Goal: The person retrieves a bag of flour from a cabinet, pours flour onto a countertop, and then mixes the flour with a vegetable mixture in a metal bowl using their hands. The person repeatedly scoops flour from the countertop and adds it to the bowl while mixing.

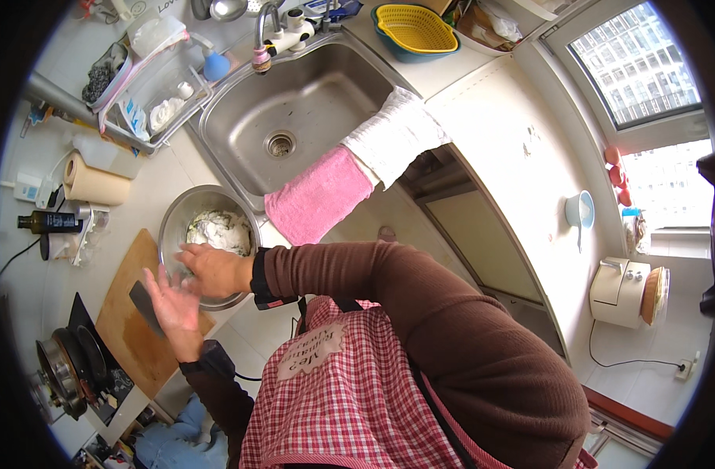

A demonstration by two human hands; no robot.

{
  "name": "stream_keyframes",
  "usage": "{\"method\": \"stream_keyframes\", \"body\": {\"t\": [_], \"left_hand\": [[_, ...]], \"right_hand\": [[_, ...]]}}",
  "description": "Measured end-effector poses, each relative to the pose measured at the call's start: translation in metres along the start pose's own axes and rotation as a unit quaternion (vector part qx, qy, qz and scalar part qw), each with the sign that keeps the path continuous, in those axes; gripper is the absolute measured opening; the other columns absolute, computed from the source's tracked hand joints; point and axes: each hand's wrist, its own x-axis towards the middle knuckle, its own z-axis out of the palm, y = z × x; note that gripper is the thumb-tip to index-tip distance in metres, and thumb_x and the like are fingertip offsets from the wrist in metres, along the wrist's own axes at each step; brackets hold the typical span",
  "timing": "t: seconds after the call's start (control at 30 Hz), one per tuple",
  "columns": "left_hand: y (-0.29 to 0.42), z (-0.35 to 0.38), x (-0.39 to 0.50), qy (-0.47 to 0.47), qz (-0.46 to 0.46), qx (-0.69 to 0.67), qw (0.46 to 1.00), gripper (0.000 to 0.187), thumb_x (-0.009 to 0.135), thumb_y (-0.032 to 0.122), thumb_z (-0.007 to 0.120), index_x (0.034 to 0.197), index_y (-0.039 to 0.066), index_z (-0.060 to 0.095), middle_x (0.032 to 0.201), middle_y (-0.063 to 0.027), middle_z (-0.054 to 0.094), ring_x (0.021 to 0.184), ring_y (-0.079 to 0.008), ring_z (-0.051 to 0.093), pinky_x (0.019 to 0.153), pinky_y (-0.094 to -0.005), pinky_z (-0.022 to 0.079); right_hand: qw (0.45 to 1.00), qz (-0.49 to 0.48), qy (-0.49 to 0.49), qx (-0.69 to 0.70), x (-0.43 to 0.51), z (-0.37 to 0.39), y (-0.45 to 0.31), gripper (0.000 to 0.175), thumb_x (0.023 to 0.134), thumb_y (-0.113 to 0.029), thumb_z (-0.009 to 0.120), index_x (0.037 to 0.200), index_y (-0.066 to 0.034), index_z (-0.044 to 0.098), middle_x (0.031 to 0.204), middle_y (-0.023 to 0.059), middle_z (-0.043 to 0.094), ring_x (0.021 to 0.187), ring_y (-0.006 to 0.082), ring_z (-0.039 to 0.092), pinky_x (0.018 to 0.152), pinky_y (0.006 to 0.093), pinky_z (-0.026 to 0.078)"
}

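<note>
A round stainless steel bowl [165,225] stands on the counter at the left of the sink, with a white floury mixture [222,230] inside, flecked with green. Over the bowl's near side, slightly blurred, is my right hand [220,271], its fingers apart above the mixture's edge. My left hand [176,305], palm up and fingers spread, is beside the bowl's rim, over the wooden cutting board [120,308]. The two hands are close together; whether they touch cannot be told. Neither hand holds a thing. A dark knife blade [147,308] lies on the board, partly hidden by my left hand.
Beyond the bowl is a steel sink [316,88] with a faucet [262,41]. A pink towel [322,193] and a white cloth [395,135] hang over its edge. Paper towel roll [99,180], dark bottle [50,223] and pans [70,369] stand left. A blue dipper [579,210] is far right.
</note>
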Motion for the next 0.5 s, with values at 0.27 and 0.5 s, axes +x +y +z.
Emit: {"method": "stream_keyframes", "body": {"t": [0.27, 0.5], "left_hand": [[0.010, 0.012, -0.007, 0.012, 0.094, -0.034, 0.995, 0.085, 0.092, 0.052, 0.055, 0.150, 0.001, 0.021, 0.154, -0.0264, 0.016, 0.143, -0.0333, 0.019, 0.117, -0.0427, 0.022], [-0.004, 0.091, -0.031, -0.061, 0.154, -0.147, 0.975, 0.074, 0.097, 0.039, 0.051, 0.146, -0.008, 0.022, 0.151, -0.0271, 0.025, 0.143, -0.0340, 0.023, 0.120, -0.0425, 0.019]], "right_hand": [[0.969, -0.001, 0.195, 0.154, -0.064, -0.085, 0.027, 0.055, 0.086, -0.028, 0.069, 0.130, 0.0017, 0.051, 0.125, 0.0221, 0.055, 0.113, 0.0321, 0.058, 0.097, 0.0383, 0.047], [0.848, 0.121, 0.506, 0.104, -0.253, -0.219, 0.128, 0.040, 0.087, -0.021, 0.070, 0.120, -0.0021, 0.057, 0.113, 0.0137, 0.063, 0.102, 0.0222, 0.061, 0.088, 0.0357, 0.051]]}}
